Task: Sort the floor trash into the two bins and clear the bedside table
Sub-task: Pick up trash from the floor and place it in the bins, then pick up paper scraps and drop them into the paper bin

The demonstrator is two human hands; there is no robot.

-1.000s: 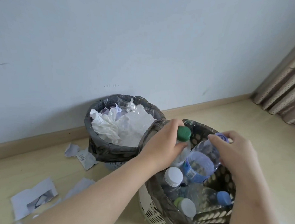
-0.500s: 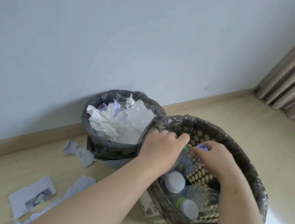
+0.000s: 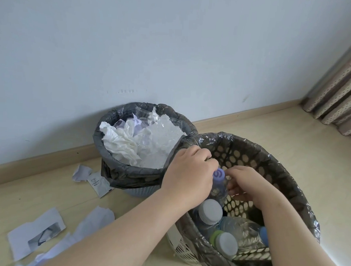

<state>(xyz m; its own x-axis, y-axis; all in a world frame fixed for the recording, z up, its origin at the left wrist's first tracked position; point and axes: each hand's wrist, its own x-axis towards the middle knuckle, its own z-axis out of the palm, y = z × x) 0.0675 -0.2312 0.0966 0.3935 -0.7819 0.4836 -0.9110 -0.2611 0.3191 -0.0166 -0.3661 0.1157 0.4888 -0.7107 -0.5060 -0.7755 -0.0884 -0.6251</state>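
Observation:
Both of my hands are down inside the right bin (image 3: 289, 170), a perforated basket with a dark liner. My left hand (image 3: 189, 173) has its fingers curled over a bottle whose cap is hidden under the palm. My right hand (image 3: 248, 184) pinches the neck of a clear purple-capped bottle (image 3: 218, 176), which stands between the two hands. Below them lie a white-capped bottle (image 3: 210, 211), one with a green ring (image 3: 225, 243) and a blue-capped one (image 3: 263, 235). The left bin (image 3: 108, 166), grey-lined, is heaped with crumpled tissue and clear plastic.
Torn paper scraps lie on the wooden floor to the left: a printed piece (image 3: 35, 235), a white one (image 3: 96, 218) and two small ones (image 3: 96, 181) against the left bin. The wall and skirting run behind the bins. A curtain (image 3: 343, 90) hangs at the right.
Both hands have gone down from the rim into the right bin with their bottles. The green cap has vanished under my left hand. The view has tipped slightly downward.

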